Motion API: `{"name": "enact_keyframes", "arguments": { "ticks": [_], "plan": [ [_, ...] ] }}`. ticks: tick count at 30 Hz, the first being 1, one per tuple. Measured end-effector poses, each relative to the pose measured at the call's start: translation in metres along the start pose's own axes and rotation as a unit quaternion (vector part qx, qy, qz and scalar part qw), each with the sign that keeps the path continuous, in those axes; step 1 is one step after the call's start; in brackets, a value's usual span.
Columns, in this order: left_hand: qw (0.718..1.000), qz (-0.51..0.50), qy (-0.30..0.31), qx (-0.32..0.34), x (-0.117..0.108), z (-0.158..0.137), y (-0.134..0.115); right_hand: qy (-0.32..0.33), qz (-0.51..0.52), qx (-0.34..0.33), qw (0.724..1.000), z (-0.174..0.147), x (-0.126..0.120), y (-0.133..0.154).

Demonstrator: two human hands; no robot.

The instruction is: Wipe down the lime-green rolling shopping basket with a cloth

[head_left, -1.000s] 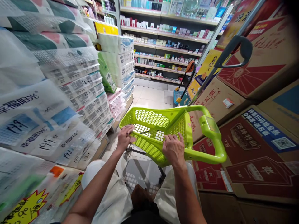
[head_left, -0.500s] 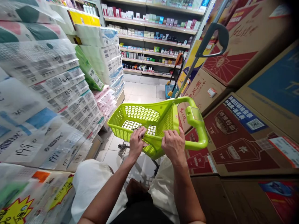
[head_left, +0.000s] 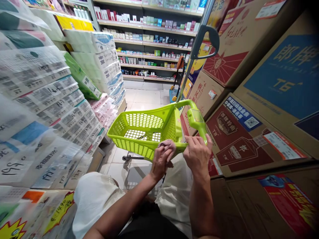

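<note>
A lime-green shopping cart stands before my knees, its slotted basket tilting to the left in view. Bunched in my left hand is a pinkish cloth, pressed against the basket's near rim. My right hand grips the same rim farther right, by the curved push handle. Part of the rim is hidden beneath my fingers. Below the basket, a wheel and metal leg show over the tiled floor.
Wrapped tissue packs are piled along the left. Liquor cartons rise close on the right, with a grey-handled pole beside them. Shelves of small boxed goods span the back. A blue-based trolley stands beyond the cart.
My left hand has slid right along the near rim with the cloth. My right hand has shifted right, closer to the handle. The view has turned slightly right.
</note>
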State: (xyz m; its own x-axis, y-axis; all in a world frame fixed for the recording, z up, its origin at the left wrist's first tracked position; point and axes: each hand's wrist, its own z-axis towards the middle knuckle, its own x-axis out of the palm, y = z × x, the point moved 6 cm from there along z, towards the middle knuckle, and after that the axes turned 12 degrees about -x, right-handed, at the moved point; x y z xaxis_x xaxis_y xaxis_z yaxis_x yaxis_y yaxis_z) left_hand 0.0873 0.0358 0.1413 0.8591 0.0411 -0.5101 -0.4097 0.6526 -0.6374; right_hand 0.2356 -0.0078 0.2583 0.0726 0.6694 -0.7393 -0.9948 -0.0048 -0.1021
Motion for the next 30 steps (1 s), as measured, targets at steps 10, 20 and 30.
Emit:
{"name": "enact_keyframes", "arguments": {
  "ticks": [10,20,30],
  "plan": [
    [0.991,0.077,-0.101,-0.053,-0.022,-0.016,0.058,0.012,0.03,-0.001,0.999,0.001,0.012,0.012],
    [0.988,0.108,-0.103,-0.029,-0.031,-0.017,0.079,0.024,0.025,-0.01,0.999,0.003,0.019,0.02],
    [0.898,0.108,-0.269,-0.332,-0.103,-0.021,0.195,0.034,0.027,-0.013,0.999,0.007,0.028,0.023]
  ]
}}
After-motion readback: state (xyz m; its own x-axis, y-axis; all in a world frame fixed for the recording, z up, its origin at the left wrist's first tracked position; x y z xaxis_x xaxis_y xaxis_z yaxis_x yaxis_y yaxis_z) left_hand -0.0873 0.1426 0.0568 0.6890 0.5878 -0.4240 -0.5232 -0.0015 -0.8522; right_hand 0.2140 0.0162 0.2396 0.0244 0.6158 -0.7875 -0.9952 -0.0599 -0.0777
